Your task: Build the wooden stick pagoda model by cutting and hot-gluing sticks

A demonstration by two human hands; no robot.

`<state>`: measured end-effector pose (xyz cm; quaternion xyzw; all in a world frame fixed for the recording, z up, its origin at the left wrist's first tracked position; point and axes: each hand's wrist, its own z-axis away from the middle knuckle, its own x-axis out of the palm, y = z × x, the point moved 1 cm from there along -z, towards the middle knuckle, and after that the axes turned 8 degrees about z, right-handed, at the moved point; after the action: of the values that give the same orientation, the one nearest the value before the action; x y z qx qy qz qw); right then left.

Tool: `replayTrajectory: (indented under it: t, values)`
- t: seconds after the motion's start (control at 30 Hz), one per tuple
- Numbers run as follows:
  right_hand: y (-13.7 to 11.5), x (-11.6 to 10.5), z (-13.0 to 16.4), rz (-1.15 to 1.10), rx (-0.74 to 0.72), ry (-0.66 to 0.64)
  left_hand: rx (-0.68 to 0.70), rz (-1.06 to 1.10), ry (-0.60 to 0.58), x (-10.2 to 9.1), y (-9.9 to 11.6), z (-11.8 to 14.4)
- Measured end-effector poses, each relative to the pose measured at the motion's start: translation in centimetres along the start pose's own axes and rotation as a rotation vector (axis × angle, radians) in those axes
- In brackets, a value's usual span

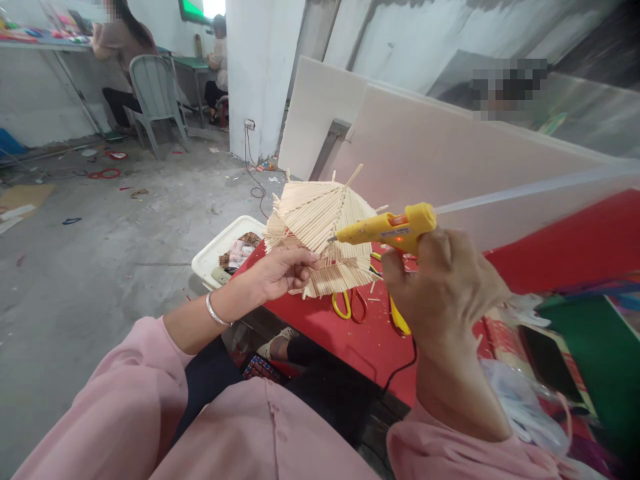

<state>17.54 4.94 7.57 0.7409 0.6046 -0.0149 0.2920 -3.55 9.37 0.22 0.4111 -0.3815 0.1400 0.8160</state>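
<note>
My right hand [447,287] is wrapped round a yellow hot glue gun [387,229] with a small orange light glowing on its side. Its metal nozzle points left and reaches the face of a structure of pale wooden sticks [320,213], laid side by side in slanted panels like a small roof. By its lower left edge, my left hand [287,272] pinches this stick structure between thumb and fingers. Below it on the red table lie scissors [342,305] with yellow and red handles. Whether the nozzle touches the sticks, I cannot tell.
A white plastic bin [205,257] with cloth and odds and ends stands left of the red table [320,333]. Large pale boards [440,160] lean behind it. At right lie a dark phone [550,363] and plastic bags [520,400]. Two people sit at far tables; another is behind the boards.
</note>
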Motion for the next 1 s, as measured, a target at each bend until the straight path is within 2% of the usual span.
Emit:
replayTrajectory:
  t: [0.4,0.67,0.8,0.93,1.0]
  values:
    - [-0.15,-0.5,0.13,-0.045,0.043,-0.077,-0.002,-0.006,0.0,0.06,0.0,-0.11]
    - [-0.35,-0.63,0.56,-0.075,-0.005,-0.02,0.017,-0.008,0.014,0.54,0.1,0.36]
    - [-0.34,-0.44,0.76,-0.077,0.042,-0.089,-0.002,-0.006,0.008,0.37,0.03,0.23]
    - [-0.39,-0.41,0.67,-0.084,0.002,-0.006,0.004,0.011,0.002,0.4,-0.1,0.15]
    - [-0.46,-0.41,0.56,-0.082,-0.017,-0.008,0.015,0.02,-0.011,0.48,-0.17,0.14]
